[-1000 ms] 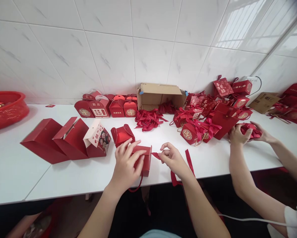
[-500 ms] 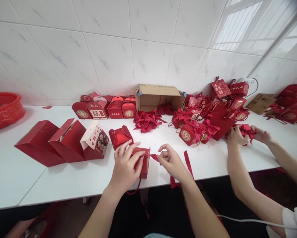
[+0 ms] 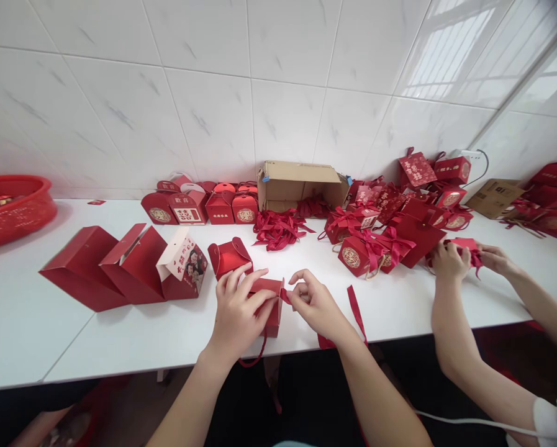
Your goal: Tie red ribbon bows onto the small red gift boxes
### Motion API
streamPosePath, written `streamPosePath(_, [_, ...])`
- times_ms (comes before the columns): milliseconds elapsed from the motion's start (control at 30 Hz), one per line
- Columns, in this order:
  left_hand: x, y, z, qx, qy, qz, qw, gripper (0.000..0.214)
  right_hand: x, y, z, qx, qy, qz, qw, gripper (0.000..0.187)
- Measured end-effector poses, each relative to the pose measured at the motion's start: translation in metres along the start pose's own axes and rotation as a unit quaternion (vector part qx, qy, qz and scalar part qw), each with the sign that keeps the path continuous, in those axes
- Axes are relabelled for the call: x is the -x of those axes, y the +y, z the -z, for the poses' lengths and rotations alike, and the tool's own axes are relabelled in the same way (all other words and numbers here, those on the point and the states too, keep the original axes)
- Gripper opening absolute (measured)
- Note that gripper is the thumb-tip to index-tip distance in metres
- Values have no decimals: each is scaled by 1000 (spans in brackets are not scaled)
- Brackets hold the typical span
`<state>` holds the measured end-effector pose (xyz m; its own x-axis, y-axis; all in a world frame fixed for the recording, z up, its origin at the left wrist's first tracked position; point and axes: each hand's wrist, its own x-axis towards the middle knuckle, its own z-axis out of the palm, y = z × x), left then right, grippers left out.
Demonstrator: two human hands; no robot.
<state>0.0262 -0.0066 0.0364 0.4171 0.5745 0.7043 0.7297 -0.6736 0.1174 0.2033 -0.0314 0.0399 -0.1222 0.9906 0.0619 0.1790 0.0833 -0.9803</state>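
Note:
A small red gift box [image 3: 274,324] lies near the table's front edge, partly covered by my left hand [image 3: 241,305]. That hand bends over its top with fingers and thumb closed on it. Close to the box's right end, my right hand [image 3: 316,305] pinches a red ribbon [image 3: 285,296]. Another length of ribbon [image 3: 356,310] trails over the table edge beside my right wrist, and a red loop [image 3: 254,362] hangs below the box on the left. Directly behind my left hand stands an open red box [image 3: 229,256].
Three larger red boxes [image 3: 82,267] stand at left, near a red plastic basin [image 3: 15,211]. An open cardboard carton [image 3: 301,171] sits behind piled ribbons [image 3: 280,230]. Tied boxes [image 3: 355,256] crowd the right, where a co-worker's hands [image 3: 452,261] hold a ribboned box.
My right hand has come left, bringing the pinched ribbon up against the box's end. My left hand stays on the box. The view has shifted slightly.

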Motion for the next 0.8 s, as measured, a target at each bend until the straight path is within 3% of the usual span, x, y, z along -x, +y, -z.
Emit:
streamPosePath(167, [0, -4, 4, 1, 46, 23, 999, 10, 0, -1, -3, -10, -20, 4, 1000, 13])
streamPosePath(400, [-1, 1, 9, 7, -63, 22, 998, 12, -1, 2, -3, -14, -19, 13, 1000, 14])
streamPosePath(800, [0, 5, 2, 26, -40, 22, 999, 15, -4, 5, -7, -19, -22, 18, 999, 16])
